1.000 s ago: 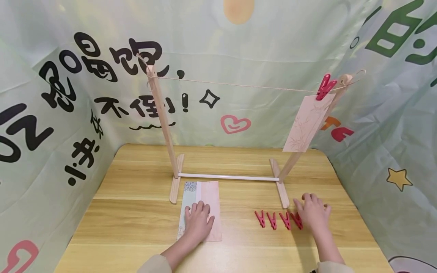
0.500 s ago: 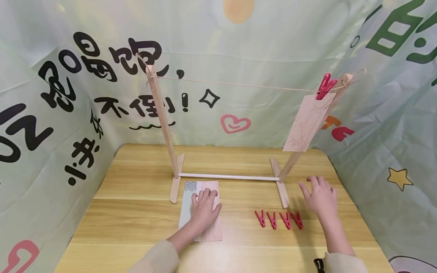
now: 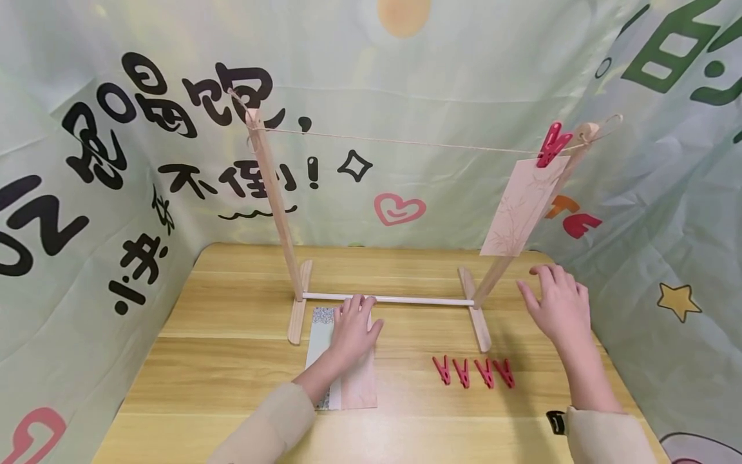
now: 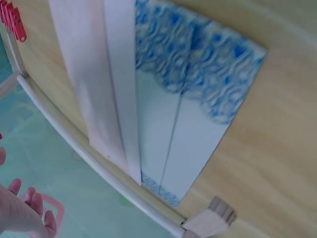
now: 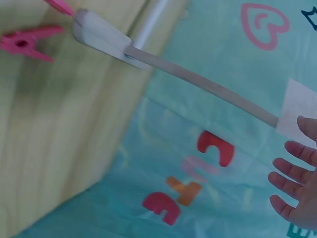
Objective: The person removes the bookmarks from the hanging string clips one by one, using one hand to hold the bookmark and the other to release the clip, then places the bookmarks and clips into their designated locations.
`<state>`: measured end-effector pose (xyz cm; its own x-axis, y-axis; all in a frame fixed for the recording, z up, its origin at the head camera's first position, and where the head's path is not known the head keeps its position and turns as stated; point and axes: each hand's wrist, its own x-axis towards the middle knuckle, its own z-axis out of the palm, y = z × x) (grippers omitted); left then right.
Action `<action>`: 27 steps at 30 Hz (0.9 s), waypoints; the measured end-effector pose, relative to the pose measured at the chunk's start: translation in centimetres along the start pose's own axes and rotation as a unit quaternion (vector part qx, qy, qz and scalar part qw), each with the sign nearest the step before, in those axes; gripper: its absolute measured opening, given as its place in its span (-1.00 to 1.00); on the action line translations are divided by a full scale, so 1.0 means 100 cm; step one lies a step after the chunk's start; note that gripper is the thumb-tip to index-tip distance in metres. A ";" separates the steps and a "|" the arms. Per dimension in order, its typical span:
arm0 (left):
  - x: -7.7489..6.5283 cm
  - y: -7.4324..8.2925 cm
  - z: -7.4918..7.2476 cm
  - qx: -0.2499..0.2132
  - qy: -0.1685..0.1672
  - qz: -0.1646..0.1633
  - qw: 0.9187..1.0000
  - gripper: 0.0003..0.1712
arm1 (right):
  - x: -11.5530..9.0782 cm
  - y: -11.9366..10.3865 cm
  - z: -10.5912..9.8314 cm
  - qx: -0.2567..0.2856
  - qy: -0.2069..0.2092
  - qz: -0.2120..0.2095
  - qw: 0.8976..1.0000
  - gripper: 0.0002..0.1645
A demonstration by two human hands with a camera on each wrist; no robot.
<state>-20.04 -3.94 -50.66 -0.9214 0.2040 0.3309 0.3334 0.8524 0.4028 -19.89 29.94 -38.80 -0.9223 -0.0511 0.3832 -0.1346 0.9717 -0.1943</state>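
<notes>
My left hand (image 3: 355, 332) is raised over the cards in the head view, fingers loosely bent and holding nothing. Beneath it lie a pink card (image 3: 359, 390) and pale cards with blue patterned ends (image 4: 203, 74), side by side and partly overlapping. To the right, my empty right hand (image 3: 561, 306) hovers beside the stand's right post, fingers spread in the right wrist view. A pink card with fine branch drawings (image 3: 518, 209) hangs from the string (image 3: 400, 140), held by a red clothespin (image 3: 553, 145). Several more red clothespins (image 3: 484, 372) lie in a row on the table.
The wooden stand has a left post (image 3: 272, 200), a leaning right post (image 3: 493, 283) and a white crossbar (image 3: 406, 301) low between its feet. A printed cloth (image 3: 464, 77) surrounds the back and sides of the wooden table (image 3: 232, 380).
Both hands have moved away from the body and a little to the right. My right hand has left the clothespins' side and risen toward the hanging card; cards and clothespins stay put.
</notes>
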 end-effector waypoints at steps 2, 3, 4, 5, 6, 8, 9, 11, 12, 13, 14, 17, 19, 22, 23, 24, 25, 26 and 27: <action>0.005 0.001 -0.002 -0.002 -0.003 0.004 1.000 -0.54 | 0.005 -0.001 -0.007 -0.001 -0.005 -0.003 1.000 -0.58; 0.007 0.002 -0.002 -0.004 -0.005 0.007 1.000 -0.54 | 0.007 -0.001 -0.011 -0.001 -0.006 -0.005 1.000 -0.58; 0.009 0.003 -0.003 -0.006 -0.007 0.009 1.000 -0.54 | 0.010 -0.001 -0.015 0.002 -0.008 -0.008 1.000 -0.58; 0.011 0.004 -0.003 -0.005 -0.009 0.013 1.000 -0.54 | 0.012 -0.001 -0.019 0.003 -0.009 -0.011 1.000 -0.57; 0.013 0.005 -0.004 -0.002 -0.013 0.016 1.000 -0.54 | 0.014 -0.001 -0.023 0.004 -0.007 -0.015 1.000 -0.56; 0.018 0.008 -0.004 0.002 -0.021 0.021 1.000 -0.54 | 0.017 -0.001 -0.030 0.009 -0.004 -0.023 1.000 -0.55; 0.020 0.009 -0.005 0.003 -0.025 0.024 0.999 -0.53 | 0.019 0.000 -0.034 0.012 0.000 -0.028 1.000 -0.55; 0.024 0.011 -0.006 0.011 -0.029 0.029 0.999 -0.53 | 0.023 0.000 -0.040 0.015 0.005 -0.037 0.999 -0.56; 0.026 0.012 -0.006 0.012 -0.030 0.031 0.999 -0.54 | 0.024 0.000 -0.043 0.017 0.010 -0.041 0.999 -0.56; 0.028 0.013 -0.007 0.015 -0.031 0.033 0.999 -0.54 | 0.026 -0.001 -0.046 0.019 0.014 -0.045 0.999 -0.56; 0.030 0.014 -0.007 0.018 -0.030 0.035 0.999 -0.55 | 0.028 -0.001 -0.048 0.019 0.016 -0.047 0.999 -0.56; 0.036 0.016 -0.009 0.025 -0.026 0.042 0.998 -0.55 | 0.034 -0.005 -0.056 0.019 0.020 -0.051 0.998 -0.55; 0.040 0.018 -0.010 0.022 -0.027 0.047 0.998 -0.54 | 0.038 -0.007 -0.062 0.021 0.022 -0.053 0.998 -0.54; 0.045 0.021 -0.012 0.012 -0.035 0.051 0.998 -0.54 | 0.042 -0.011 -0.070 0.026 0.032 -0.059 0.997 -0.54; 0.047 0.022 -0.012 0.010 -0.038 0.053 0.998 -0.54 | 0.044 -0.012 -0.073 0.027 0.036 -0.061 0.997 -0.54; 0.050 0.024 -0.012 0.009 -0.041 0.055 0.998 -0.54 | 0.045 -0.013 -0.075 0.028 0.043 -0.065 0.997 -0.55; 0.052 0.025 -0.012 0.010 -0.043 0.056 0.997 -0.54 | 0.047 -0.014 -0.077 0.029 0.049 -0.068 0.996 -0.56; 0.054 0.026 -0.012 0.010 -0.044 0.058 0.997 -0.54 | 0.049 -0.014 -0.079 0.030 0.055 -0.071 0.995 -0.56; 0.056 0.028 -0.012 0.011 -0.045 0.060 0.997 -0.54 | 0.050 -0.015 -0.081 0.030 0.061 -0.074 0.995 -0.56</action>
<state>-24.00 -1.02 -46.63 -0.8901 0.3464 0.2963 0.4381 0.8295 0.3464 -21.38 30.10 -29.23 -0.8397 -0.1613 0.5185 -0.2910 0.9399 -0.1788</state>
